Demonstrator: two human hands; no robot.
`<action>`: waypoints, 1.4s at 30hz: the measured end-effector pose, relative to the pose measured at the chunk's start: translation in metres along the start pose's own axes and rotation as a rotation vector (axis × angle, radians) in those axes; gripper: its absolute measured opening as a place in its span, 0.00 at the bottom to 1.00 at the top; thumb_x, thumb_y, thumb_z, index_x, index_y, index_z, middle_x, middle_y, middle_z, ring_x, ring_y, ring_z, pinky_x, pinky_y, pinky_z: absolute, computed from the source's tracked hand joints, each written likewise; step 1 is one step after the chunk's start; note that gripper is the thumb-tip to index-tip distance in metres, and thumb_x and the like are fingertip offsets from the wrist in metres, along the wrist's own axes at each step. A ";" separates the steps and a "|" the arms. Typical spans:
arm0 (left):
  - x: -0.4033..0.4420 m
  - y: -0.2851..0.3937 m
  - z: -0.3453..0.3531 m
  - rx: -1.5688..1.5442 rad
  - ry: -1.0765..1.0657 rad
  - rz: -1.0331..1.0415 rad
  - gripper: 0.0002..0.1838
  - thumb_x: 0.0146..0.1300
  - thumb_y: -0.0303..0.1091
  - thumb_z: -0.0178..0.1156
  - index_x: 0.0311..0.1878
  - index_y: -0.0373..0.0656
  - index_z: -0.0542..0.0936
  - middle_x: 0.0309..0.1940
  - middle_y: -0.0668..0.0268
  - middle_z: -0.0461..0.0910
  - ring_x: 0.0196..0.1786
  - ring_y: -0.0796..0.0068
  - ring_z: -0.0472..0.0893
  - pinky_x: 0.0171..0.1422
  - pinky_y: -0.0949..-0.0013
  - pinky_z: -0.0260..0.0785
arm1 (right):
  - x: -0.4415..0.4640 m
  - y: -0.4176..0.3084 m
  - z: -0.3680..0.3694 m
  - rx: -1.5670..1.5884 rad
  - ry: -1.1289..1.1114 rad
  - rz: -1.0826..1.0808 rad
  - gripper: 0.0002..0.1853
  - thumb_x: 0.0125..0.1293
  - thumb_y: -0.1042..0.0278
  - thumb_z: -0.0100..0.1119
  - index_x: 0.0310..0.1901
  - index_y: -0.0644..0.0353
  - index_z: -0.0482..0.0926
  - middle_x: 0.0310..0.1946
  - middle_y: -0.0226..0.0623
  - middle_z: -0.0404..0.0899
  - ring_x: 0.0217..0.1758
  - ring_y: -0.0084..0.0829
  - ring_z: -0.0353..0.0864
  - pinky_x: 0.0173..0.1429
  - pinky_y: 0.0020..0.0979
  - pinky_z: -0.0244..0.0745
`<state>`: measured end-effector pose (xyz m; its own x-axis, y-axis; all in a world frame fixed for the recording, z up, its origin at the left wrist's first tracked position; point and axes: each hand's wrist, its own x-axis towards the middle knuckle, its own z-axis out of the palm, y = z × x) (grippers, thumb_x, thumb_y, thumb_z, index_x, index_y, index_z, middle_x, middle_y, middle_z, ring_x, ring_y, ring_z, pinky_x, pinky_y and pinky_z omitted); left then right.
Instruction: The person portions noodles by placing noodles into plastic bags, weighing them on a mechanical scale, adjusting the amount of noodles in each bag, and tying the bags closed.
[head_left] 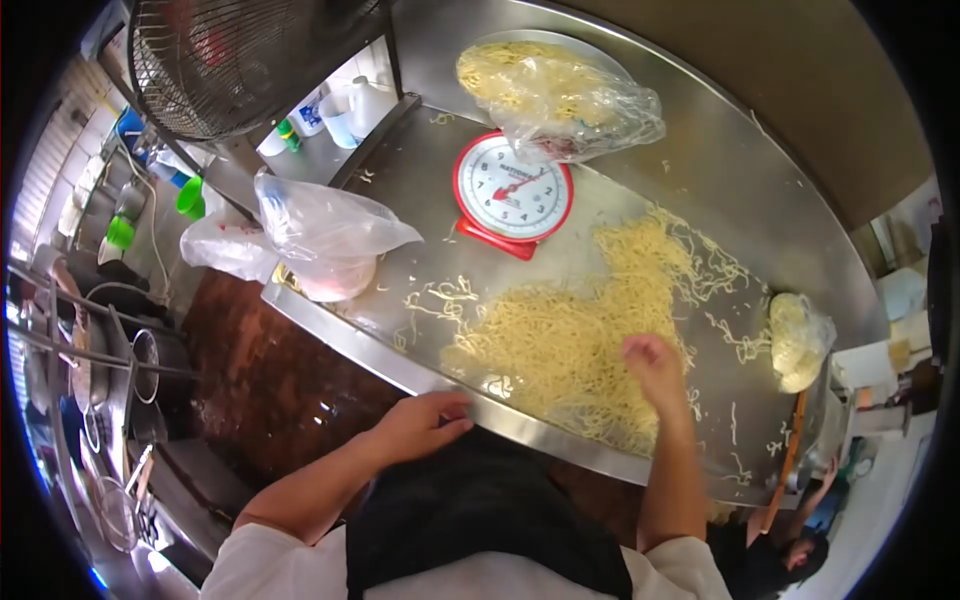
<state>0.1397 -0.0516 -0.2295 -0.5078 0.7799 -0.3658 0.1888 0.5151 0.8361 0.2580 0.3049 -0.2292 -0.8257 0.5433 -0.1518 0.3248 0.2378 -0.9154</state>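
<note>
A wide heap of loose yellow noodles point(560, 330) lies spread over the metal table. My right hand point(652, 362) is over the right part of the heap, its fingers bent and smeared; whether any noodles are in them does not show. Beside the table's front edge is my left hand point(425, 425), holding nothing, with its thumb apart from the loosely bent fingers. Behind the heap stands a red dial scale point(513, 195) with a white face. A clear plastic bag point(590, 105) of noodles rests behind the scale, partly on a metal tray or pan.
White plastic bags point(325, 235) sit at the table's left corner. A smaller bag of noodles point(798, 345) lies at the right end. The metal table's point(510, 425) raised rim runs along the front. A fan point(225, 60) stands upper left. Another person point(790, 555) is at lower right.
</note>
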 end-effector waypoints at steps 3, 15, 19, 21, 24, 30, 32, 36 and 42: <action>0.009 0.018 -0.006 0.073 0.000 0.071 0.21 0.63 0.42 0.61 0.57 0.44 0.76 0.44 0.60 0.82 0.48 0.66 0.82 0.52 0.66 0.73 | -0.029 0.012 0.037 -0.010 -0.115 0.036 0.06 0.63 0.68 0.62 0.39 0.60 0.81 0.31 0.26 0.82 0.34 0.18 0.78 0.41 0.22 0.73; 0.002 0.009 -0.015 -0.073 0.063 0.102 0.22 0.64 0.46 0.59 0.56 0.44 0.76 0.42 0.58 0.82 0.46 0.64 0.82 0.52 0.65 0.73 | -0.001 -0.075 0.063 -0.109 -0.182 -0.116 0.09 0.62 0.67 0.64 0.39 0.64 0.81 0.31 0.30 0.82 0.34 0.19 0.79 0.42 0.23 0.74; 0.026 0.055 -0.048 -0.116 0.238 0.348 0.22 0.64 0.47 0.60 0.55 0.42 0.77 0.40 0.58 0.82 0.45 0.64 0.82 0.51 0.64 0.73 | 0.018 -0.157 0.046 -0.101 -0.085 -0.365 0.07 0.63 0.70 0.63 0.39 0.65 0.81 0.32 0.29 0.82 0.34 0.18 0.78 0.42 0.22 0.72; 0.038 0.097 -0.066 -0.052 0.400 0.531 0.20 0.62 0.44 0.61 0.52 0.41 0.78 0.39 0.57 0.81 0.44 0.61 0.82 0.49 0.62 0.73 | 0.025 -0.189 0.040 -0.138 -0.048 -0.532 0.06 0.63 0.72 0.62 0.38 0.66 0.81 0.32 0.31 0.81 0.34 0.19 0.78 0.42 0.22 0.72; 0.076 0.182 -0.108 0.199 0.944 1.061 0.22 0.55 0.36 0.66 0.53 0.42 0.77 0.40 0.58 0.80 0.45 0.54 0.79 0.49 0.58 0.72 | 0.024 -0.241 0.039 -0.214 -0.016 -0.699 0.07 0.62 0.73 0.62 0.38 0.67 0.81 0.31 0.33 0.81 0.34 0.21 0.77 0.42 0.23 0.72; 0.141 0.230 -0.173 1.108 0.918 0.510 0.21 0.50 0.35 0.63 0.49 0.38 0.79 0.46 0.57 0.77 0.54 0.54 0.75 0.54 0.58 0.67 | 0.024 -0.279 0.045 -0.287 -0.152 -0.839 0.05 0.61 0.74 0.60 0.34 0.67 0.79 0.27 0.30 0.77 0.31 0.19 0.72 0.38 0.23 0.69; 0.142 0.235 -0.189 1.029 0.848 0.371 0.18 0.52 0.35 0.61 0.46 0.39 0.80 0.45 0.56 0.78 0.52 0.53 0.76 0.52 0.57 0.68 | 0.027 -0.285 0.043 -0.330 -0.173 -0.859 0.05 0.62 0.74 0.59 0.33 0.66 0.77 0.26 0.27 0.75 0.31 0.17 0.70 0.36 0.22 0.68; 0.151 0.226 -0.206 0.492 0.993 0.474 0.12 0.57 0.36 0.58 0.40 0.41 0.81 0.42 0.53 0.79 0.47 0.50 0.78 0.50 0.54 0.70 | 0.057 -0.303 0.048 -0.351 -0.205 -0.794 0.06 0.62 0.73 0.59 0.33 0.68 0.78 0.27 0.29 0.76 0.31 0.18 0.70 0.39 0.23 0.68; 0.174 0.217 -0.221 -0.198 1.129 0.559 0.10 0.61 0.35 0.53 0.38 0.39 0.79 0.36 0.49 0.80 0.43 0.49 0.80 0.49 0.53 0.70 | 0.164 -0.320 0.083 -0.406 -0.158 -0.877 0.11 0.65 0.76 0.51 0.46 0.70 0.79 0.40 0.41 0.83 0.42 0.30 0.80 0.49 0.30 0.72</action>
<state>-0.0938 0.1174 -0.0216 -0.8481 0.0881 0.5225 0.5287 0.0777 0.8452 -0.0202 0.2512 0.0082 -0.8923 -0.0655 0.4466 -0.3244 0.7811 -0.5335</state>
